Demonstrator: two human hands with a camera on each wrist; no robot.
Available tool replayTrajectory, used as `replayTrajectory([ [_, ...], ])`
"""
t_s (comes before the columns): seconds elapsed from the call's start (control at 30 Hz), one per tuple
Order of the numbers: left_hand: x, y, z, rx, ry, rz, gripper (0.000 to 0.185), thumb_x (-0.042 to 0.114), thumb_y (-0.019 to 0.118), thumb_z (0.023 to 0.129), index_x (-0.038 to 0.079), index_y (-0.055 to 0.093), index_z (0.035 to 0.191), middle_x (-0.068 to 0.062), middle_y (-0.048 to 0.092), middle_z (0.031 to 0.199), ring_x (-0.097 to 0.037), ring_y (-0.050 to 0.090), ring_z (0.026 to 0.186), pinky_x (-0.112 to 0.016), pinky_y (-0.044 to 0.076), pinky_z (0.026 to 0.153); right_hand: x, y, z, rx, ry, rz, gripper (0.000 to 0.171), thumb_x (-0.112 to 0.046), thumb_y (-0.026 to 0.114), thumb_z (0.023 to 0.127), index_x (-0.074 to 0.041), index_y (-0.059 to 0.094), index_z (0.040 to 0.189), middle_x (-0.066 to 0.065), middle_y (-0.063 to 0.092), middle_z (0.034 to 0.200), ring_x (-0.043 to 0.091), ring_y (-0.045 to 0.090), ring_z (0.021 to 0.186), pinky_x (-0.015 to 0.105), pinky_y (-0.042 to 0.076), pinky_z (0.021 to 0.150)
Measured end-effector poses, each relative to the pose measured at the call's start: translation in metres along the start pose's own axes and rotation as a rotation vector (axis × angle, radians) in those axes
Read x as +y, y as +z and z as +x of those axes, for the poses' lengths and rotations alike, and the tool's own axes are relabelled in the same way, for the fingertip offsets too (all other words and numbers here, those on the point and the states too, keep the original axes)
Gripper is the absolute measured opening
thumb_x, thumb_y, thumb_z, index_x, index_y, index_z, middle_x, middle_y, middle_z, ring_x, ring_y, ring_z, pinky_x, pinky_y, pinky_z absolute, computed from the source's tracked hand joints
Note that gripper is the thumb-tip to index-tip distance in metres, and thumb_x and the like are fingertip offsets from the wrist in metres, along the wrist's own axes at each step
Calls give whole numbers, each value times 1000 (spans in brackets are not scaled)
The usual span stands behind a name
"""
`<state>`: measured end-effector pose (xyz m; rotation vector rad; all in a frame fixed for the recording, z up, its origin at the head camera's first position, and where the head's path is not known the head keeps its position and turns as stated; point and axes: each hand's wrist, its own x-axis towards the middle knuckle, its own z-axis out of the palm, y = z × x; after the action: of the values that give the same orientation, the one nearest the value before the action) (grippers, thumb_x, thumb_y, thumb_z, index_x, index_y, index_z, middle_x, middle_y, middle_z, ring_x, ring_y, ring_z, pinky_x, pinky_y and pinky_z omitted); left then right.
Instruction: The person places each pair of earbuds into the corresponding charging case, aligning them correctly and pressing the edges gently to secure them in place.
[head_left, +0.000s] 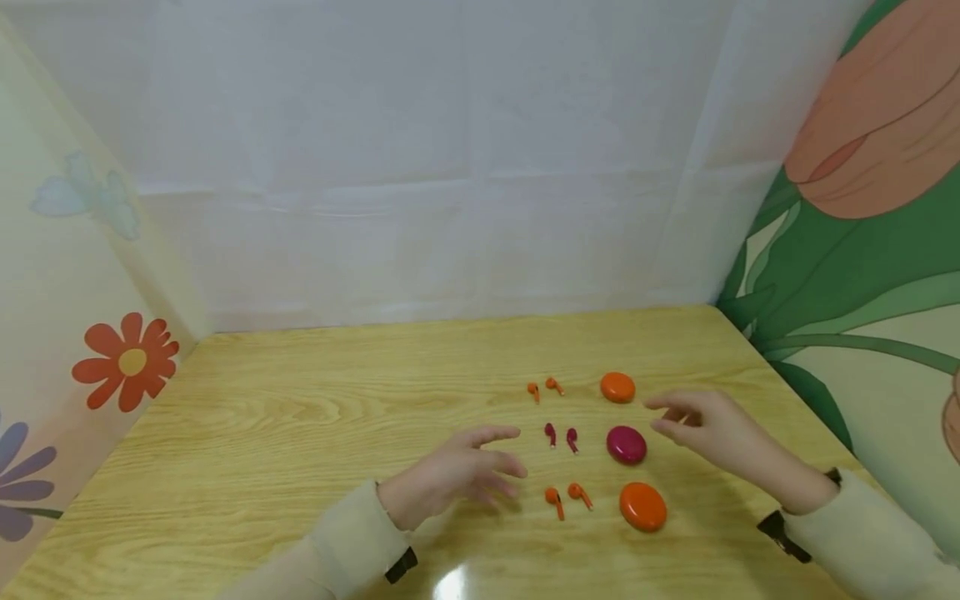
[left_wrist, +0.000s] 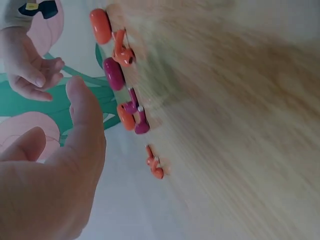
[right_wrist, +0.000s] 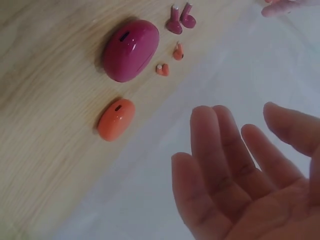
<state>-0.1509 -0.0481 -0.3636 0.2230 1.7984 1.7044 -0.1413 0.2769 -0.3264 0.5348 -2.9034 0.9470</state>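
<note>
Three oval earbud cases lie in a column on the wooden table (head_left: 300, 417): an orange case (head_left: 617, 387) farthest, a magenta case (head_left: 626, 444) in the middle, a larger orange case (head_left: 642, 506) nearest. Left of each lies a pair of earbuds: orange earbuds (head_left: 544, 387), magenta earbuds (head_left: 561, 437), orange earbuds (head_left: 567, 498). My left hand (head_left: 480, 467) hovers open just left of the earbuds, holding nothing. My right hand (head_left: 693, 421) hovers open, fingers relaxed, right of the magenta case (right_wrist: 131, 50) and holds nothing.
White sheeting covers the back wall. Flower-printed panels stand at the left (head_left: 127, 360) and right (head_left: 862, 250) sides of the table. The table's left half is bare wood.
</note>
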Motion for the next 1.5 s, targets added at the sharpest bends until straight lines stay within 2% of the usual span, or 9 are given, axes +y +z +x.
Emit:
replayTrajectory([
  [0.2, 0, 14, 0, -37, -22, -20, 50, 10, 57, 97, 1, 41, 144, -18, 70, 103, -34, 70, 88, -37, 57, 68, 6, -4, -5, -118, 47, 109, 26, -2, 64, 91, 13, 63, 112, 9, 67, 88, 14, 58, 62, 28, 52, 56],
  [0.43, -2, 28, 4, -65, -66, -90, 45, 4, 53, 98, 2, 45, 142, -24, 69, 105, -40, 69, 91, -39, 58, 69, 11, -6, -8, -227, 143, 208, 34, -6, 64, 93, 14, 59, 119, 10, 69, 86, 21, 58, 61, 30, 51, 54],
  [0.6, -3, 39, 6, -84, -81, -141, 44, 1, 52, 97, 0, 46, 141, -26, 67, 107, -42, 67, 95, -44, 57, 72, 15, -7, -11, -283, 176, 280, 36, -7, 64, 93, 14, 58, 121, 9, 69, 85, 20, 58, 60, 28, 46, 49],
  [0.87, -6, 52, 9, -98, -110, -207, 45, 1, 52, 97, 0, 43, 142, -27, 66, 109, -44, 65, 99, -48, 56, 77, 17, -6, -14, -362, 267, 374, 38, -6, 63, 93, 15, 55, 124, 9, 68, 85, 26, 60, 63, 28, 47, 48],
  [1.0, -6, 58, 12, -134, -130, -244, 46, 1, 50, 98, -1, 40, 144, -29, 64, 114, -47, 62, 104, -50, 54, 82, 18, -6, -15, -386, 292, 397, 39, -6, 63, 93, 16, 54, 125, 8, 66, 83, 27, 61, 63, 27, 47, 47],
  [1.1, -7, 61, 16, -153, -170, -265, 45, 4, 48, 100, 0, 40, 144, -29, 63, 116, -47, 60, 108, -52, 51, 87, 18, -5, -15, -388, 305, 390, 38, -6, 62, 93, 15, 55, 124, 7, 66, 82, 27, 62, 64, 27, 48, 47],
  [1.23, -8, 66, 19, -157, -212, -273, 42, 8, 47, 102, 0, 41, 142, -30, 62, 116, -47, 59, 109, -54, 49, 89, 19, -2, -15, -396, 337, 382, 37, -6, 62, 93, 13, 56, 123, 6, 66, 80, 25, 61, 64, 29, 49, 50],
  [1.5, -8, 80, 22, -166, -237, -313, 43, 5, 45, 102, -4, 37, 143, -34, 61, 113, -51, 56, 111, -57, 46, 92, 25, 4, -19, -417, 363, 413, 36, -6, 61, 93, 13, 57, 123, 6, 66, 78, 23, 62, 62, 27, 48, 49],
])
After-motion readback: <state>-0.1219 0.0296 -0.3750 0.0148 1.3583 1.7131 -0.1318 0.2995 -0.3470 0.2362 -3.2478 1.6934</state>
